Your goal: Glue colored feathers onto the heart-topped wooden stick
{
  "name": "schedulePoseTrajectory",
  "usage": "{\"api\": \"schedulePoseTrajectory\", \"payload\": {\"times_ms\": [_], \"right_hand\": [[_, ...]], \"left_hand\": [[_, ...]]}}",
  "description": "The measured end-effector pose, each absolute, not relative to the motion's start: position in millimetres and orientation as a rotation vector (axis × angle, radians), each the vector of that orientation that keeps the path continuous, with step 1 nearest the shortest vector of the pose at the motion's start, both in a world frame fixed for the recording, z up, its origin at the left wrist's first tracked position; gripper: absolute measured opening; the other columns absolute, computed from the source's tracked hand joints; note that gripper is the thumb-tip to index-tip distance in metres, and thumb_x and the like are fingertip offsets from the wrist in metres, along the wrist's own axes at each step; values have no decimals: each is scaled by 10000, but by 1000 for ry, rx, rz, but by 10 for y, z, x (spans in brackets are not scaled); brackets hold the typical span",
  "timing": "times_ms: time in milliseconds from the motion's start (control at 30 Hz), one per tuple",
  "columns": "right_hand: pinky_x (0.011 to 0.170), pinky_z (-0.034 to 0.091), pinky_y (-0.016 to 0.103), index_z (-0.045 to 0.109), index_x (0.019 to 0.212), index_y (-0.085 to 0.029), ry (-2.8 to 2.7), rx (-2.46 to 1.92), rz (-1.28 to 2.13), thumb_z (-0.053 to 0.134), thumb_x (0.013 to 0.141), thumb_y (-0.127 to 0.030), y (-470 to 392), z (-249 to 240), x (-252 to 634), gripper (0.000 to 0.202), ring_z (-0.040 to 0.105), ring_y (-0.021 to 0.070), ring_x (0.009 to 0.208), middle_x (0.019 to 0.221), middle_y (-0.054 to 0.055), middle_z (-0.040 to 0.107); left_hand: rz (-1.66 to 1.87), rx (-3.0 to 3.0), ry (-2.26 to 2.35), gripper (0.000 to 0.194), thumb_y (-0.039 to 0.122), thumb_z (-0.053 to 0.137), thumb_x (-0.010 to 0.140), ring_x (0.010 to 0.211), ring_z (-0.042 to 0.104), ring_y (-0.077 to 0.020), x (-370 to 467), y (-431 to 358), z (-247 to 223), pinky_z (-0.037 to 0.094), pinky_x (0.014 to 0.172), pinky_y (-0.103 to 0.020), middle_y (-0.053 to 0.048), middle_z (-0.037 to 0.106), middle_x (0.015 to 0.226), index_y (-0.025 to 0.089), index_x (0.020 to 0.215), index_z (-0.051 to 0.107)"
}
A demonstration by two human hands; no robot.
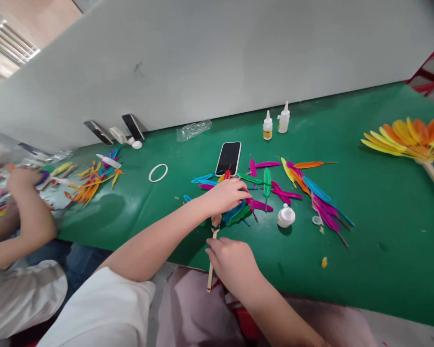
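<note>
Over a spread of coloured feathers (pixel 266 183) on the green table (pixel 383 202), my left hand (pixel 229 196) reaches with bent fingers near blue, green and magenta feathers; whether it grips one cannot be made out. My right hand (pixel 231 260) is closed around a thin wooden stick (pixel 210 277) at the table's front edge. The stick's upper end lies just below my left hand, by a small brownish piece (pixel 216 220). A small white pot (pixel 286 217) stands to the right of my left hand.
A phone (pixel 229 158) lies behind the feathers, with two white bottles (pixel 268 126) farther back. A yellow-orange feather fan (pixel 419 137) is at the right. A white ring (pixel 158 173) lies left. Another person's arm (pixel 32 217) works at the far left. A grey partition (pixel 238 58) borders the table.
</note>
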State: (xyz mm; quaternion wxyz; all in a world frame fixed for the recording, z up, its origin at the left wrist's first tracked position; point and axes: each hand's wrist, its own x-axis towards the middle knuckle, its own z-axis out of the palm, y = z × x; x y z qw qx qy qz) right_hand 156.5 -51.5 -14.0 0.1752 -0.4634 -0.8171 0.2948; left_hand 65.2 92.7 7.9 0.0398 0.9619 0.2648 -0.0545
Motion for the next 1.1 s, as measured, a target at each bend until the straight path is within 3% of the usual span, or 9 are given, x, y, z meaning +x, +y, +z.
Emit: {"api": "schedulePoseTrajectory", "payload": {"times_ms": [133,400,667,800,967,1033,1100], "right_hand": [[522,406,237,618,1004,-221,-2310,-1310,804,449,856,-243,-524,-151,1564,226,641,155,666,803,36,677],[518,402,228,616,917,-210,-2314,-1302,796,468,843,-251,-517,-161,1548,171,628,145,648,759,30,659],[488,408,246,602,901,-209,-2294,-1258,772,473,833,-269,-531,-195,1526,158,627,165,625,737,24,652],[483,421,253,587,823,-199,-2301,-1244,776,484,823,-272,-558,-201,1497,127,622,169,607,710,23,650],[468,438,254,559,751,-193,-2328,-1182,767,492,800,-242,-607,-217,1457,97,616,163,597,677,19,649],[432,426,252,559,734,-189,-2354,-1145,748,500,781,-231,-614,-205,1449,87,611,165,564,648,21,640],[401,416,259,568,729,-182,-2407,-1129,747,524,751,-218,-609,-198,1430,61,611,173,547,636,26,636]], "left_hand": [[-106,3030,769,215,158,474,837,912,523,-199,645,976,29,421,777,-339,-84,612,973,192,952,653],[6,3187,719,244,148,376,875,800,522,-179,700,996,-70,412,715,-310,-92,622,822,136,832,616],[95,2962,1346,209,265,454,833,756,523,-189,862,1227,147,422,696,-309,-68,609,797,148,767,614],[150,2896,1329,275,306,408,870,867,537,-206,1225,1364,269,421,786,-333,-79,618,906,158,966,619],[-9,2774,1059,435,379,454,857,1025,504,-244,1798,1557,217,410,834,-348,-114,557,1115,168,1237,477],[-26,2687,1064,532,435,489,833,1001,511,-245,1994,1644,140,410,818,-337,-125,558,1095,153,1281,433],[-3,2626,1093,511,441,509,819,959,524,-236,2158,1722,61,411,783,-319,-122,571,1053,149,1237,482]]}}
